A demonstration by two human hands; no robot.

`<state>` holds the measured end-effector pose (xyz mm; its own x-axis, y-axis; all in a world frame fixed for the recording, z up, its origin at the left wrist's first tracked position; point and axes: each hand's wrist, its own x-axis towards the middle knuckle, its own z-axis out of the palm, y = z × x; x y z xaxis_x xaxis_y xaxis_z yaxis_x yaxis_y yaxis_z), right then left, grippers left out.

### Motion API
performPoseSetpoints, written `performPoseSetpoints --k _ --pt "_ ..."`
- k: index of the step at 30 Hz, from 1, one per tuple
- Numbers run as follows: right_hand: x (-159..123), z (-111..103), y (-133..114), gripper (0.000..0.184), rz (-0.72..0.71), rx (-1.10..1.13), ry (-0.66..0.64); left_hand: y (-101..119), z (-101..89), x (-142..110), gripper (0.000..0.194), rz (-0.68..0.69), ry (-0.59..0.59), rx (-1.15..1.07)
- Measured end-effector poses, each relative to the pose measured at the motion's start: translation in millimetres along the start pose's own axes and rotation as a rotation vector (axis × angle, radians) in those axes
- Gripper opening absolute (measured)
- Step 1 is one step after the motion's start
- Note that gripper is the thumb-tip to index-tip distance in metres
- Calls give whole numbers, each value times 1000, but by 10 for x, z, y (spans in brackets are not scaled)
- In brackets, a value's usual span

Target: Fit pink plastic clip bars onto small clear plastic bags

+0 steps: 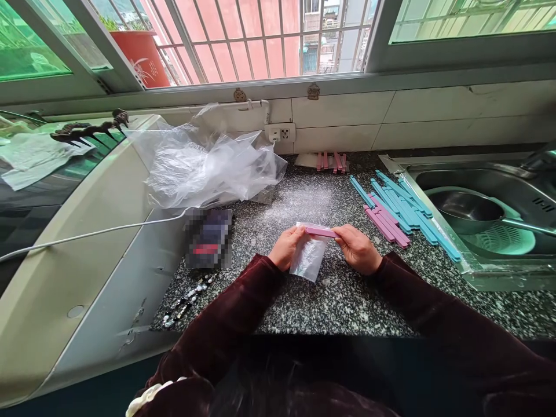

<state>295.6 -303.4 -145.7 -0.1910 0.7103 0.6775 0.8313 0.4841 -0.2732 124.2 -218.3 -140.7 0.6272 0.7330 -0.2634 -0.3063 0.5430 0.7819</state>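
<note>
Between my two hands a flat pink strip [321, 232] lies crosswise at the top of a small clear plastic bag [309, 262]. My left hand [285, 249] is closed on the bag's upper left edge, next to the strip's left end. The strip's right end is pinched between the thumb and fingers of my right hand [359, 250]. Whether the strip is inside the bag or in front of it, I cannot tell. To the right, several pink strips [386, 223] lie beside a loose pile of longer blue strips [403, 202] on the speckled counter [330, 307].
Crumpled clear plastic bags [208, 165] heap at the back left. A blurred-out phone-like object [209, 238] and a beaded string [186, 302] lie left. Bagged pink strips [332, 162] rest by the wall. A sink [490, 174] holding a pan stands right; a white cable [99, 231] crosses left.
</note>
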Motion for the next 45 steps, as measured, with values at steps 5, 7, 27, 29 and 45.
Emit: performPoseSetpoints --k 5,7,27,29,45 --pt "2 14 2 18 34 46 -8 20 10 -3 29 -9 26 29" --pt "1 20 2 18 50 72 -12 26 14 -3 29 -6 39 58" --pt "44 -140 70 15 179 -75 162 124 -43 16 19 97 206 119" --pt "33 -140 79 15 207 -46 165 134 -34 8 18 93 214 111" --pt "16 -165 95 22 485 387 210 191 -39 30 12 218 307 -19"
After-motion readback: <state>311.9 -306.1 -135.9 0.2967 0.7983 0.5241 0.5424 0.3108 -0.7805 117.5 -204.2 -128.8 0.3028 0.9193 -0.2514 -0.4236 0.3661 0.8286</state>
